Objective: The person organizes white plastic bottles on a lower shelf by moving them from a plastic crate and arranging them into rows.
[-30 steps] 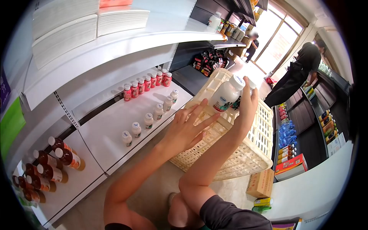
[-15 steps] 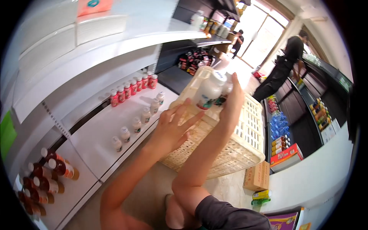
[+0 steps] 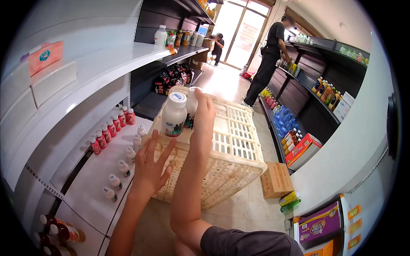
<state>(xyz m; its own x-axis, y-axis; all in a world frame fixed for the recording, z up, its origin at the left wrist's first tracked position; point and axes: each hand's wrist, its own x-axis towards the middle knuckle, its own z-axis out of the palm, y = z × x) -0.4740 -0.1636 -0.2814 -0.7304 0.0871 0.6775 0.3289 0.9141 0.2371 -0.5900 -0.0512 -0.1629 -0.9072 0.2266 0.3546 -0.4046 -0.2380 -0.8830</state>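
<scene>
A cream slatted crate (image 3: 239, 141) stands before the left hand (image 3: 150, 174), fingers spread apart, and the right hand (image 3: 205, 119), clamped or not I cannot tell, against the rear white-capped bottle (image 3: 191, 102), the front white-capped bottle (image 3: 174, 114) just beyond the left fingertips.

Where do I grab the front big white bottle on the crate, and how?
Probably around the round body of the front bottle, below the cap, coming from the left with the left hand. It looks upright and its left side is open, while the other big bottle and the right hand crowd its right.
</scene>
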